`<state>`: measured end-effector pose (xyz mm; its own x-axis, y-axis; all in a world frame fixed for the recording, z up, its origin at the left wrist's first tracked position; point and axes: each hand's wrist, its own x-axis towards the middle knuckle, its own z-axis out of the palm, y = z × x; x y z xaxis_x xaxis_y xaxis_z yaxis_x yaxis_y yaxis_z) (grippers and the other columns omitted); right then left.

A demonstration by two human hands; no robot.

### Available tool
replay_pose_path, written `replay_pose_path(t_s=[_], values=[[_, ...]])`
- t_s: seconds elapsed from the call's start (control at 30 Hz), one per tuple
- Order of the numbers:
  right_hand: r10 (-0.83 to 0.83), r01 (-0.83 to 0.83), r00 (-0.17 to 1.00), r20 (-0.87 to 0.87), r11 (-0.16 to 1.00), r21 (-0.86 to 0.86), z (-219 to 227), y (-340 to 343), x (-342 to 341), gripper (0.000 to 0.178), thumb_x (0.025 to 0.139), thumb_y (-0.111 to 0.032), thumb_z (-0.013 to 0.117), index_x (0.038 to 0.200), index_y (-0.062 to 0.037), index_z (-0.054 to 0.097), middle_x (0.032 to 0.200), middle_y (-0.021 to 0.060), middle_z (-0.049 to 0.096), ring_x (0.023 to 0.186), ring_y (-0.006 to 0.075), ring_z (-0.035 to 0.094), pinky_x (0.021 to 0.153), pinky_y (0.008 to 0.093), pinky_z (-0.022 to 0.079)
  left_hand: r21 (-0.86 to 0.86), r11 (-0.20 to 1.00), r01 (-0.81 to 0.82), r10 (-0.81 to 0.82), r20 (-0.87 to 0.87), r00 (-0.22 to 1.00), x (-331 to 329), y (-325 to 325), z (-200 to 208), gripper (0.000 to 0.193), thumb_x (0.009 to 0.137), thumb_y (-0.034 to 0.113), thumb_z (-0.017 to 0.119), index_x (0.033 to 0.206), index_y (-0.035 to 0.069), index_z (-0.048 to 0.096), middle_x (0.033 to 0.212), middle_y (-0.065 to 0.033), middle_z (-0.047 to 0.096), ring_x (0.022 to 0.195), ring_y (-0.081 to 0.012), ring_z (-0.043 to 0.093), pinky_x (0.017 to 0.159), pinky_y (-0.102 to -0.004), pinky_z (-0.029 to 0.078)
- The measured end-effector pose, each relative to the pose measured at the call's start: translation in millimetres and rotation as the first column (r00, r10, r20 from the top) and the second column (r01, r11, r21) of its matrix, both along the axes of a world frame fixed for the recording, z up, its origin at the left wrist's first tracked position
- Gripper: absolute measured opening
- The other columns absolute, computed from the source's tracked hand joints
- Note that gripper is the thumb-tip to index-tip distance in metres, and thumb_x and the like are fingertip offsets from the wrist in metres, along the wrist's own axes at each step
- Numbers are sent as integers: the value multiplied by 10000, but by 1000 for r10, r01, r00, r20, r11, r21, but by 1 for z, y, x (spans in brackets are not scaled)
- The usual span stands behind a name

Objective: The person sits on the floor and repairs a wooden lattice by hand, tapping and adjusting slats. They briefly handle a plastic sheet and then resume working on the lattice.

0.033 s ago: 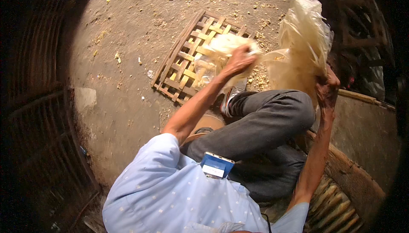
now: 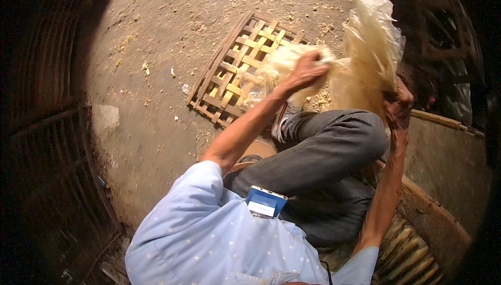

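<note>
Nearest my camera I see the light-blue patterned shirt (image 2: 209, 233) with a flat blue rectangular device (image 2: 265, 202) at its front, then the bent knee in dark grey trousers (image 2: 323, 149). Past the knee I have the right hand (image 2: 400, 103) with its fingers clamped on a tall, translucent, yellowish plastic bundle (image 2: 368, 50), and the left hand (image 2: 309, 71) with its fingers curled tight on a crumpled, pale plastic film (image 2: 287, 58), though I can't tell whether both are one piece. The film hangs over a woven, slatted wooden panel (image 2: 221, 59) on the crumb-strewn brown floor (image 2: 151, 144).
</note>
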<state>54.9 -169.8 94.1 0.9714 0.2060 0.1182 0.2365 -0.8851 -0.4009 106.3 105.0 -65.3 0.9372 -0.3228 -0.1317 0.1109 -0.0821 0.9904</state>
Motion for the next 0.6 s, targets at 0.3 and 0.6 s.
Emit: replay_pose_path(t_s=[0.3, 0.6], values=[[-191, 186, 981, 42, 977, 104, -17, 26, 27, 456, 803, -152, 790, 1206, -14, 628, 1144, 184, 701, 1060, 331, 683, 905, 412, 537, -365, 863, 350, -307, 171, 936, 26, -29, 92, 356, 1000, 285, 621, 1236, 21, 660, 1116, -75, 707, 949, -169, 654, 849, -296, 523], [-202, 159, 961, 189, 962, 220, -2, -48, -7, 463, 858, -178, 796, 1241, 21, 631, 1146, 120, 713, 1012, 242, 670, 910, 373, 530, 868, 478, -136, 595, -206, 777, -51, 208, -143, 749, 784, 450, 762, 1279, -83, 581, 1264, -288, 624, 1175, -382, 620, 967, -451, 512]])
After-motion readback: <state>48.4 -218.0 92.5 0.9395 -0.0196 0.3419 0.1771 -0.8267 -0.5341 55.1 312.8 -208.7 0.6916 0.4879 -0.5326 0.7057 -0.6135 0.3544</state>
